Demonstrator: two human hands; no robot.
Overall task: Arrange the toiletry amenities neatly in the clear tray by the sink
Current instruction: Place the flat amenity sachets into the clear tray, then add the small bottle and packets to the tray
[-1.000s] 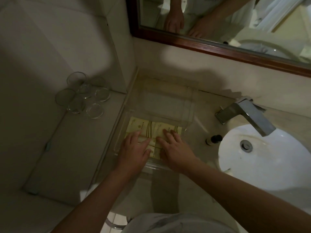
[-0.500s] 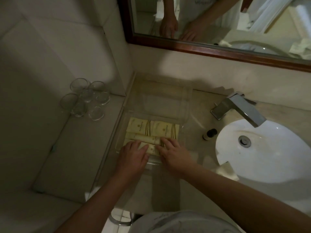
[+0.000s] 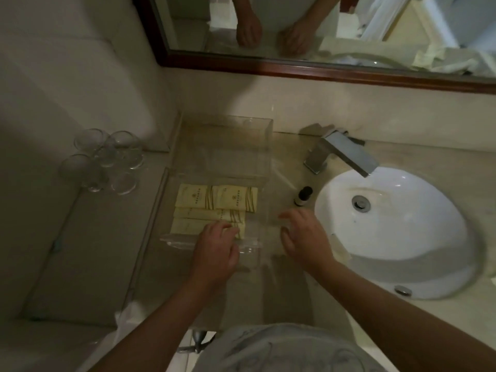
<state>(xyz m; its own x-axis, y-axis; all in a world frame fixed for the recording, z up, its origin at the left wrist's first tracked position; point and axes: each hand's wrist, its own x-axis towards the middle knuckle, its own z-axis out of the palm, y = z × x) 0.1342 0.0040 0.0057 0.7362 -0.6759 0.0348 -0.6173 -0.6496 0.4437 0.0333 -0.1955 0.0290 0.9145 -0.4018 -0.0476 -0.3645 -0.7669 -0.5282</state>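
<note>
A clear tray (image 3: 228,124) stands on the counter left of the sink. Several cream amenity boxes (image 3: 214,208) lie side by side in its near half. My left hand (image 3: 217,251) rests over the tray's front edge, fingertips on the nearest box, fingers loosely spread. My right hand (image 3: 306,237) hovers open to the right of the tray, above the counter, holding nothing. A small dark-capped bottle (image 3: 302,196) stands on the counter between tray and sink.
A white sink (image 3: 402,237) with a square chrome tap (image 3: 346,154) fills the right. Several upturned glasses (image 3: 104,159) stand on the lower ledge at left. A framed mirror (image 3: 322,36) runs along the back wall.
My right hand has lifted off the boxes and moved right, out of the tray. My left hand stays on the nearest box.
</note>
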